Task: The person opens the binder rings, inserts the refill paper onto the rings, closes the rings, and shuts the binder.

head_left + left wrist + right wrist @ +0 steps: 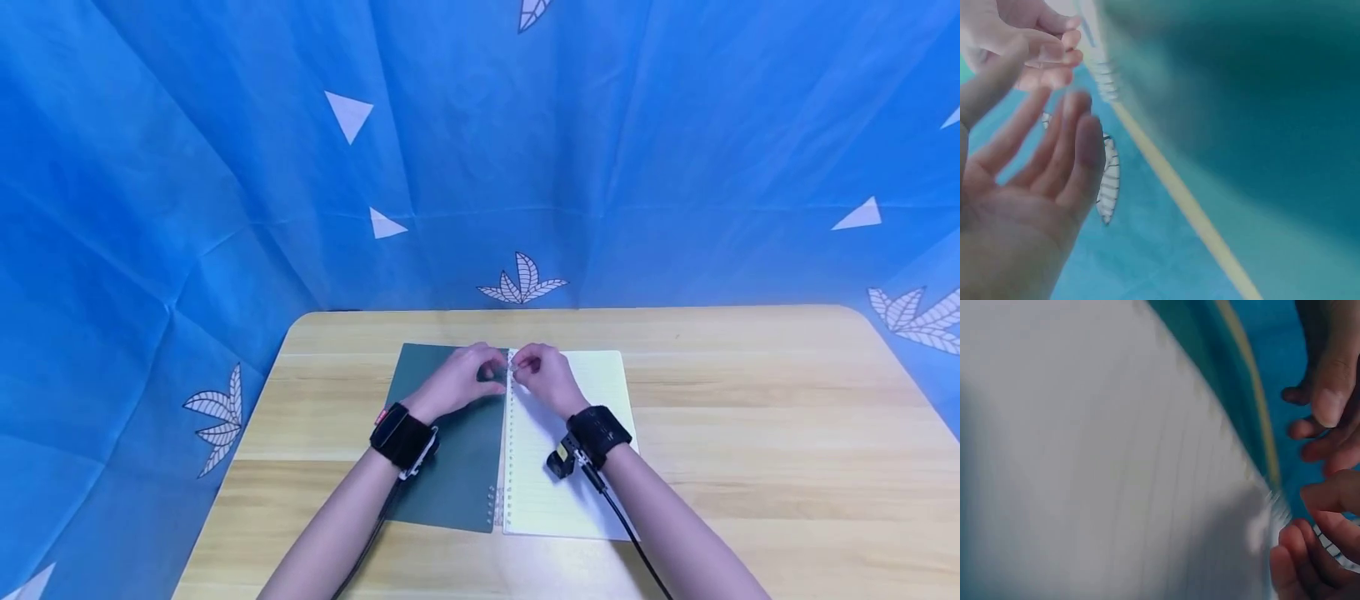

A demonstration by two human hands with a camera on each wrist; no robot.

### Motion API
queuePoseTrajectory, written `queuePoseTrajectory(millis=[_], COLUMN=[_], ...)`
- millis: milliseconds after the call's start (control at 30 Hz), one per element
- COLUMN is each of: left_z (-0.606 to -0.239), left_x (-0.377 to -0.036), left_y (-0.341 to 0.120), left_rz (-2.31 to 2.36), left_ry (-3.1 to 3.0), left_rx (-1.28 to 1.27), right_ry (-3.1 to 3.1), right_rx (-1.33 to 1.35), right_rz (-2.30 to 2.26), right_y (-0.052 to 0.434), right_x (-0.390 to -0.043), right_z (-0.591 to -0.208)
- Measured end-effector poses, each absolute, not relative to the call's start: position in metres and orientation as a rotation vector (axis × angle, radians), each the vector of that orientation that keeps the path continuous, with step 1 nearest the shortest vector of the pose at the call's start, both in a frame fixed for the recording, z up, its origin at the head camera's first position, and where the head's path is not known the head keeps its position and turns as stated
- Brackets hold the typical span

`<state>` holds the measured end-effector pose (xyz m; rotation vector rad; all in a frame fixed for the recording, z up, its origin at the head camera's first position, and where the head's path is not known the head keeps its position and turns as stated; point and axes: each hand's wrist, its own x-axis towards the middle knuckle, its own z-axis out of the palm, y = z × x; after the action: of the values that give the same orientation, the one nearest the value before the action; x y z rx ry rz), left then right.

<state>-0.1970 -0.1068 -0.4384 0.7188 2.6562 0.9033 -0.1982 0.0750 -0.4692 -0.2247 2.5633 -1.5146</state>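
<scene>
A ring-bound notebook lies open, its dark green cover [442,467] on the left and a white lined page [562,508] on the right. Clear binder rings [498,504] run down the middle. Over the cover's upper part, my left hand [468,375] reaches to the top of the spine with loosely bent fingers, thumb apart, nothing between them. Across the spine, my right hand [543,375] is above the page, its bent fingertips close to the top rings. In the right wrist view, a gap shows between right thumb and fingers; no held thing is visible.
The notebook is on a light wooden table [750,433], near its back edge. Behind and left of the table hangs a blue cloth [480,167] with white leaf and triangle prints. Each wrist wears a black strap [600,433] with a cable along the forearm.
</scene>
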Motion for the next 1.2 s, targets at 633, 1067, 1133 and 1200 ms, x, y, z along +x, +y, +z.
queuePoseTrajectory(millis=[633,1067,1133,1200], left_z=[-0.444,-0.459,-0.46,-0.462], left_x=[-0.131,-0.121,-0.122,-0.122], left_y=[-0.124,-0.122,-0.121,-0.12], left_rz=[0.838,0.783,0.772,0.775], left_ry=[2.242,2.29,2.301,2.309], left_rx=[0.958,1.001,1.007,1.017], right_ry=[2.473,2.545,2.552,2.561], right_rx=[-0.891,-0.858,-0.856,-0.854], right_rz=[-1.127,-1.145,-1.15,-1.155], right_y=[0.088,0.086,0.086,0.085], right_x=[-0.103,-0.087,-0.087,-0.087], right_z=[-0.462,-0.482,-0.483,-0.485])
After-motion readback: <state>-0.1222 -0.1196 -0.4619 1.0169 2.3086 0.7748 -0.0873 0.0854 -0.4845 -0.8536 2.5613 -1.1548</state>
